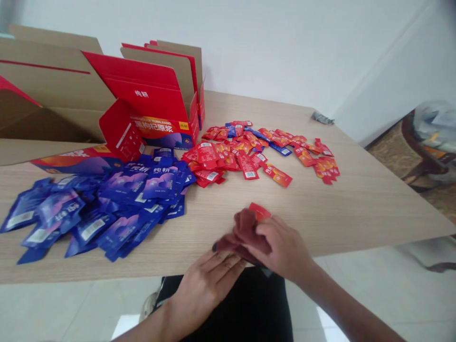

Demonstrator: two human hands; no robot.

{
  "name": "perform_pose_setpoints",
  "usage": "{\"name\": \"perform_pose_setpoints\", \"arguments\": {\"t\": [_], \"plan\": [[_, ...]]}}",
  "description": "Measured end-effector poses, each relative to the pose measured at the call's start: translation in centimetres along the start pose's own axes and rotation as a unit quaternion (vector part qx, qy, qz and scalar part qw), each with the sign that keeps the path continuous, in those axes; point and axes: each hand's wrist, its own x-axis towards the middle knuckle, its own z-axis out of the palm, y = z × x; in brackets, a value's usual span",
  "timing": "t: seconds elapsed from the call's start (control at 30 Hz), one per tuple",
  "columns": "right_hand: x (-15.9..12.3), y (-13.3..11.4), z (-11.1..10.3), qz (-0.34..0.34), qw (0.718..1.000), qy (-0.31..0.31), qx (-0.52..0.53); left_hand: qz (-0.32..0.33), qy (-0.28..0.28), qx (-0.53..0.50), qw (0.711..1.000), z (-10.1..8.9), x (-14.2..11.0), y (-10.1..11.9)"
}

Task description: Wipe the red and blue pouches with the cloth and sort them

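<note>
My right hand is closed on a crumpled brown cloth just above the near table edge. Against the lower side of that cloth, the fingers of my left hand press close together; the cloth hides their tips. A red sachet shows right behind the cloth and my right fingers, and whether a finger touches it I cannot tell. Farther back lies a loose pile of red and orange sachets, with a few blue ones among them. Blue and purple sachets are heaped to the left of my hands.
Open cardboard cartons, one with a red printed side, stand at the back left. A small grey crumpled item lies near the far right table corner. Beyond the table on the right, a chair holds a plastic bag.
</note>
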Motion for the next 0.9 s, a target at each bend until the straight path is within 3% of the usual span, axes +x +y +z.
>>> {"name": "perform_pose_setpoints", "arguments": {"t": [0.1,0.33,0.43,0.57,0.6,0.73,0.8,0.9], "plan": [[-0.5,-0.3,1.2,-0.013,0.999,-0.037,0.024,0.002,0.011,0.001,1.000,-0.3,0.3,0.0],[2.9,6.7,1.4,0.054,0.993,0.003,-0.107,0.017,-0.001,0.015,1.000,-0.7,0.5,-0.2],[3.7,7.9,0.3,0.094,0.982,0.047,-0.157,0.009,0.000,0.006,1.000,-0.5,0.4,-0.2],[2.4,4.8,-0.7,0.132,0.972,0.154,-0.116,0.011,0.011,0.006,1.000,-0.5,0.5,-0.1],[1.8,3.5,-0.7,0.115,0.979,0.146,-0.089,0.012,0.014,0.007,1.000,-0.6,0.6,-0.1],[0.0,-0.5,0.6,-0.029,1.000,-0.008,0.005,0.004,0.019,0.006,1.000,-0.6,0.5,-0.1],[0.0,-0.4,1.2,-0.023,0.999,-0.028,0.009,0.006,0.015,0.008,1.000,-0.6,0.4,-0.1],[1.1,2.2,1.6,0.034,0.999,-0.010,-0.038,0.019,0.009,0.013,1.000,-0.7,0.4,-0.2]]}}
